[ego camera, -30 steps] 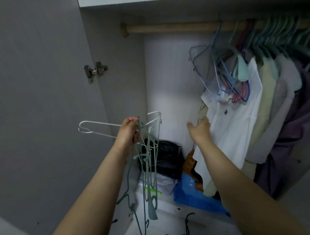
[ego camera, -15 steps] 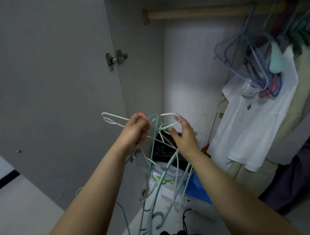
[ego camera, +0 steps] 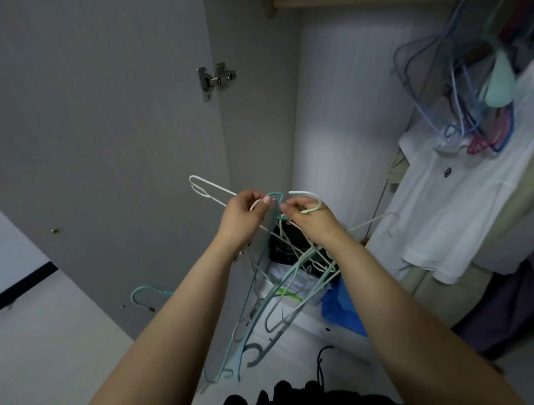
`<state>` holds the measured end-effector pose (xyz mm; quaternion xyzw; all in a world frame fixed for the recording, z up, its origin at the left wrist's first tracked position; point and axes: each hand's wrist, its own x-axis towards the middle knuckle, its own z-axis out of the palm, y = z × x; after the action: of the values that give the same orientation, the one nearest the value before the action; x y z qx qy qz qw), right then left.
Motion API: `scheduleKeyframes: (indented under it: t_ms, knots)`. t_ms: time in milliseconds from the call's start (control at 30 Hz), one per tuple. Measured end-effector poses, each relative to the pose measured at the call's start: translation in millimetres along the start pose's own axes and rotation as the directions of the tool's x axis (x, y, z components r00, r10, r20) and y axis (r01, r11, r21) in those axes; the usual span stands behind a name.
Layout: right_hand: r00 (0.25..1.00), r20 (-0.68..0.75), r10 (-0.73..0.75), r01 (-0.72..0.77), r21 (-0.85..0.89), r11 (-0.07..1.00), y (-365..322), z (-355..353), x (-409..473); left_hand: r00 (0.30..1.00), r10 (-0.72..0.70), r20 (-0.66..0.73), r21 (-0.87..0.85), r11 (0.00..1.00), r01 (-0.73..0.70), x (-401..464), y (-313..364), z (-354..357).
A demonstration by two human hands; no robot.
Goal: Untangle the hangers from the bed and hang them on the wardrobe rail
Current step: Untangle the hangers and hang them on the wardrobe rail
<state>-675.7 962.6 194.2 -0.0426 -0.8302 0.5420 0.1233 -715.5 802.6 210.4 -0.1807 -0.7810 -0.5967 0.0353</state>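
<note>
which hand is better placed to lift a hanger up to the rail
Right hand: it pinches the pale green hook and is nearer the rail; the left hand grips the tangled bunch.

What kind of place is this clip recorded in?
Most likely a bedroom wardrobe, seen with its door open: a wooden rail on top, a white shirt hanging at right, and a metal door hinge on the left.

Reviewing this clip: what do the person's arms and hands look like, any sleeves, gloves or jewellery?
Both forearms are bare up to the frame edge, with no sleeves in view. The left hand and right hand wear no gloves; no rings, watch or bracelets show. Nails look short and unpainted.
</note>
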Motion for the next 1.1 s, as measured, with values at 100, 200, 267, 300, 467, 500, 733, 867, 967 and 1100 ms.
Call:
scheduleKeyframes:
  t_ms: [100, 200, 267, 300, 467, 500, 733, 867, 967, 1100]
  knots:
    - [0.993, -0.105, -0.059, 0.045, -0.126, 0.991, 13, 0, -9, 0.993, -0.028, -0.113, -0.025, 0.999, 0.025, 6, -4, -2]
    - [0.837, -0.536, -0.114, 0.003, -0.203, 0.979, 37, 8, -29, 0.980, -0.118, -0.160, -0.200, 0.976, 0.085, 13, -5, -4]
    - [0.857, -0.497, 0.133, -0.177, -0.043, 0.983, 57, 12, -33, 0.973, -0.174, -0.155, -0.324, 0.939, 0.116, 16, -1, -3]
    - [0.902, -0.340, 0.265, -0.281, 0.002, 0.960, 63, 14, -35, 0.970, -0.194, -0.147, -0.365, 0.922, 0.129, 16, 2, -2]
    - [0.914, 0.041, 0.404, -0.405, 0.025, 0.914, 74, 26, -46, 0.975, -0.206, -0.083, -0.472, 0.870, 0.143, 15, 7, 2]
    - [0.925, 0.005, 0.380, -0.380, 0.052, 0.924, 74, 29, -47, 0.976, -0.203, -0.081, -0.479, 0.867, 0.140, 14, 7, 3]
    - [0.926, -0.277, 0.257, -0.300, -0.125, 0.946, 79, 13, -54, 0.961, -0.171, -0.219, -0.300, 0.949, 0.100, 13, -10, 0]
    - [0.904, -0.397, 0.157, -0.272, -0.251, 0.929, 74, -1, -55, 0.958, -0.121, -0.260, -0.111, 0.989, 0.095, 11, -20, -2]
    - [0.886, -0.454, 0.092, -0.231, -0.262, 0.937, 70, -10, -58, 0.971, -0.061, -0.231, -0.011, 0.998, 0.060, 7, -24, -3]
    - [0.906, -0.414, 0.093, -0.125, -0.052, 0.991, 59, -9, -57, 0.982, -0.082, -0.171, 0.031, 0.996, 0.089, 8, -24, -3]
